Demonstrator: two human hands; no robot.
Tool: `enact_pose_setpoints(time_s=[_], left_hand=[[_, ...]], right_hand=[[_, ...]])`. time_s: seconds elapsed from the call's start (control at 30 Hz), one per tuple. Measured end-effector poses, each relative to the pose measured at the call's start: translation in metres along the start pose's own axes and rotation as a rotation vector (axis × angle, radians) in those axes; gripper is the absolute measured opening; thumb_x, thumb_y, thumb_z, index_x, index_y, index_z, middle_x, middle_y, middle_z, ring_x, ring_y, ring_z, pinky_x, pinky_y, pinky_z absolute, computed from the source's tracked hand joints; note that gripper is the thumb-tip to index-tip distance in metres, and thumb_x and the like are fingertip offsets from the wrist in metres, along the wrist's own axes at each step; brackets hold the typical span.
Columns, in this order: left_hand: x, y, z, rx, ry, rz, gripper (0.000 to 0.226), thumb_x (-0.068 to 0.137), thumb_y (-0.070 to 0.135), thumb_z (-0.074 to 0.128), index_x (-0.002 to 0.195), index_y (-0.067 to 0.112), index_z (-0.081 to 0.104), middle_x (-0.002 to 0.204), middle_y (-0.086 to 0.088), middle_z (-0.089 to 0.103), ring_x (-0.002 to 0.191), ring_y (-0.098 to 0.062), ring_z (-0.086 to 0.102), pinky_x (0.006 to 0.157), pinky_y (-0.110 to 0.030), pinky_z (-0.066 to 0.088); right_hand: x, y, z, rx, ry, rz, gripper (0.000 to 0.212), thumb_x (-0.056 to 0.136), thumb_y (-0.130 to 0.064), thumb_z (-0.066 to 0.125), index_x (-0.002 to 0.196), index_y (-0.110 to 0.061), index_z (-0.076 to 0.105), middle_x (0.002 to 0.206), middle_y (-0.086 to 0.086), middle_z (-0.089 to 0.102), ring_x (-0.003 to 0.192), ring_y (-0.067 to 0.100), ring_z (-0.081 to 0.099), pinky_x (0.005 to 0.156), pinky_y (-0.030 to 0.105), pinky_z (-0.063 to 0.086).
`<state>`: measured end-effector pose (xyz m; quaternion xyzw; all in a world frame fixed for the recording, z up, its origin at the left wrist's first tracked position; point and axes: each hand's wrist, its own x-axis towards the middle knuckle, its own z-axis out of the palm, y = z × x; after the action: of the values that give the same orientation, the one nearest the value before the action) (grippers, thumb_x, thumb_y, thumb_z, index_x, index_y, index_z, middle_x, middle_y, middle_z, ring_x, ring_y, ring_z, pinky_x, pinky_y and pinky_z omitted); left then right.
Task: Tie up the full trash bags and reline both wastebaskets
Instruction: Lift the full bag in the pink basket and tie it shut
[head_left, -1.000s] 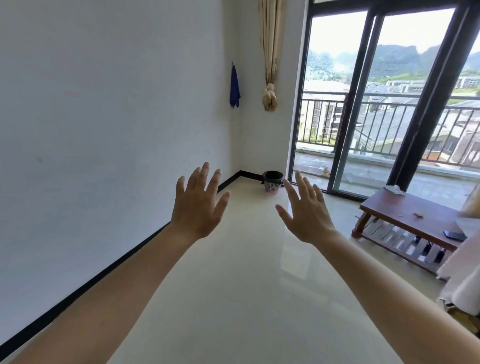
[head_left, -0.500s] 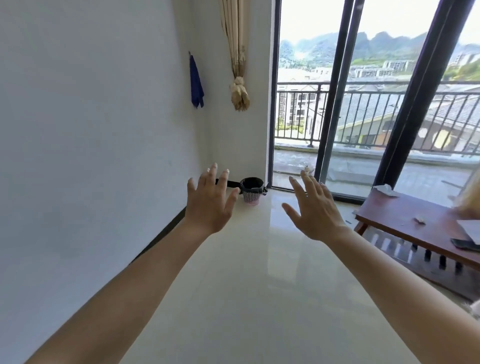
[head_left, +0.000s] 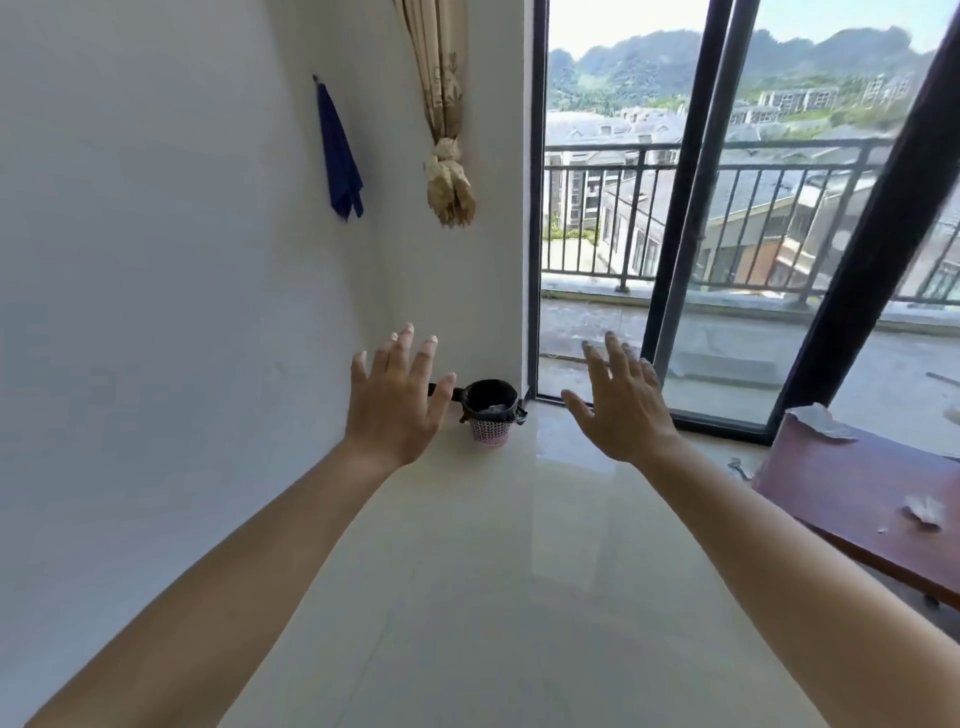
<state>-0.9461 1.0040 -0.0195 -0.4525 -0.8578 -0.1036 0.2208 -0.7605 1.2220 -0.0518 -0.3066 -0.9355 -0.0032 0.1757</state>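
Note:
A small pink mesh wastebasket (head_left: 490, 432) stands on the floor in the far corner, between the white wall and the glass door. A black trash bag (head_left: 490, 396) lines it and folds over its rim, with pale trash showing inside. My left hand (head_left: 397, 400) is stretched forward with spread fingers, holding nothing, just left of the basket in the picture. My right hand (head_left: 621, 402) is held out the same way to the basket's right, also holding nothing. Both hands are well short of the basket.
A low brown wooden table (head_left: 852, 499) with crumpled paper scraps on it stands at the right. A sliding glass door (head_left: 675, 260) leads to a railed balcony. A blue cloth (head_left: 340, 156) and a tied curtain (head_left: 447, 156) hang on the wall. Glossy pale floor tiles (head_left: 493, 597) stretch ahead.
The view has moved nearer to the corner, so the wastebasket looks larger and sits between my hands. Both hands stay raised and spread.

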Motion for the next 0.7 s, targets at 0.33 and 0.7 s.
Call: enact_pose_setpoints(time_s=[0.33,0.7], left_hand=[[0.204,-0.111,0.179,-0.062,-0.075,-0.146,0.072,0.095,0.058,0.014,0.149,0.016,0.037,0.157,-0.017,0.031,0.142,-0.031,0.033,0.111,-0.057,0.025],[0.468,-0.16,0.333,-0.043,-0.182,-0.01,0.075,0.092,0.058,0.008,0.151,0.019,0.033,0.159,-0.015,0.028,0.143,-0.03,0.031,0.112,-0.052,0.024]], right_hand=[[0.256,-0.002,0.152,-0.057,-0.123,-0.041,0.077,0.099,-0.057,0.036,0.159,-0.016,0.01,0.166,0.017,0.004,0.152,0.037,0.01,0.122,0.05,0.007],[0.505,0.062,0.25,-0.083,-0.142,0.039,0.076,0.099,-0.059,0.034,0.158,-0.017,0.012,0.165,0.018,0.009,0.152,0.037,0.011,0.123,0.051,0.011]])
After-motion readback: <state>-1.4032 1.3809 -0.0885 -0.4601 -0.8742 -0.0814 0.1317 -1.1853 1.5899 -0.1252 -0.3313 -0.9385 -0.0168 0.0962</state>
